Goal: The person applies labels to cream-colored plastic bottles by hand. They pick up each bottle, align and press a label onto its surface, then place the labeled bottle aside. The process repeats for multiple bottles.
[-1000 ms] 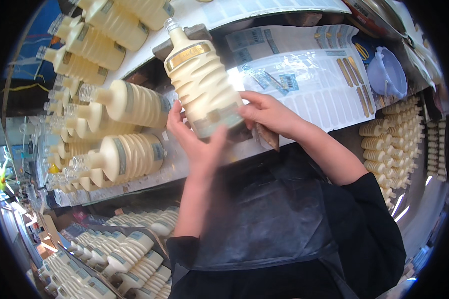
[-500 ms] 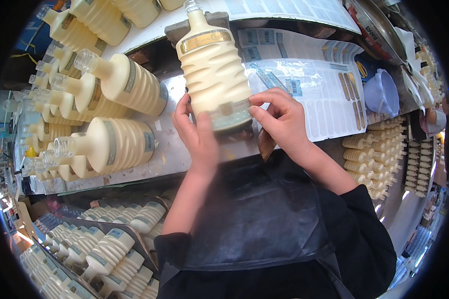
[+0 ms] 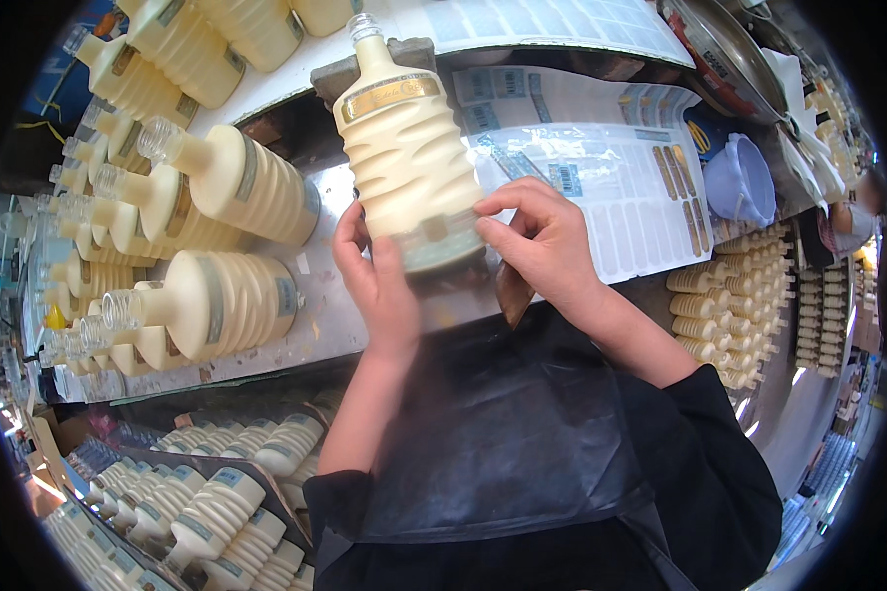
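Note:
A cream, ribbed bottle (image 3: 409,163) with a clear glass neck leans back against a grey padded rest (image 3: 330,79). It bears a gold label (image 3: 391,96) on its shoulder and a greyish band label (image 3: 434,231) low on the front. My left hand (image 3: 376,286) grips the bottle's lower left side, thumb on the front and fingers behind. At the lower right edge, the thumb and forefinger of my right hand (image 3: 542,236) pinch together at the end of the band label. A brown pointed piece (image 3: 512,295) shows below that hand; whether I hold it cannot be told.
Several more cream bottles (image 3: 251,182) lie on the left of the metal table (image 3: 315,325). Label sheets (image 3: 601,217) spread on the right, beside a lilac bucket (image 3: 742,182). Stacked bottles fill racks at lower left (image 3: 217,502) and right (image 3: 724,305).
The view has shifted a little, so bottle and hands appear slightly further left. Both hands keep about the same places on the bottle.

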A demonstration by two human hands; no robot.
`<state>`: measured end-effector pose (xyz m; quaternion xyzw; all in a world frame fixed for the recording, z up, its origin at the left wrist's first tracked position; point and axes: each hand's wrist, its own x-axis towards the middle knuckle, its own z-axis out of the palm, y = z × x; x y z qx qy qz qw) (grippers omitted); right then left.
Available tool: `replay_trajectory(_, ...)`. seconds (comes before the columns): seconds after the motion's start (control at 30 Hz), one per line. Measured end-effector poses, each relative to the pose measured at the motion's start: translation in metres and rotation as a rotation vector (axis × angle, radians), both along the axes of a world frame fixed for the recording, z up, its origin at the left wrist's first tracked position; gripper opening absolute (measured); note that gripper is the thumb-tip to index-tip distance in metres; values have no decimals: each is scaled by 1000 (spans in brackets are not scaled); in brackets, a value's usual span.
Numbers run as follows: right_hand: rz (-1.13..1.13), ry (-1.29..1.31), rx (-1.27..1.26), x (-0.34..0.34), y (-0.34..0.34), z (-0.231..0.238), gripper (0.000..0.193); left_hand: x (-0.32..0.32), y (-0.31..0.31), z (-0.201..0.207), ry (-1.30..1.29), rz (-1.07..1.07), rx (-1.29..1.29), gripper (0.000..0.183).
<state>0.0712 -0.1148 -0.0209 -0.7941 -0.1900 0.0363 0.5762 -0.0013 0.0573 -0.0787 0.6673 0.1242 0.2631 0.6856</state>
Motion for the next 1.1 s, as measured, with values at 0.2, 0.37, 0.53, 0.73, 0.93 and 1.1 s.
replay_trajectory(0.2, 1, -23, 2, -1, 1, -3, 11, 1, 0, -4, -10, 24, -34, 45)
replay_trajectory(0.37, -47, 200, 46, -3, 1, 3, 15, 3, -1, 0, 32, 30, -38, 46)
replay_trajectory(0.53, -52, 9, 42, -5, 4, 0, 9, 3, -2, 9, 87, 58, -60, 50)
replay_trajectory(0.73, -97, -52, 47, -8, 7, -5, 15, 0, -2, 17, 111, 20, -143, 51)
replay_trajectory(0.93, -101, 14, 40, -8, 3, 4, 12, -1, 0, 15, 152, 52, 33, 45)
replay_trajectory(1.1, -113, -74, -55, -11, 9, -9, 13, -3, 8, 9, 120, -1, 19, 45)
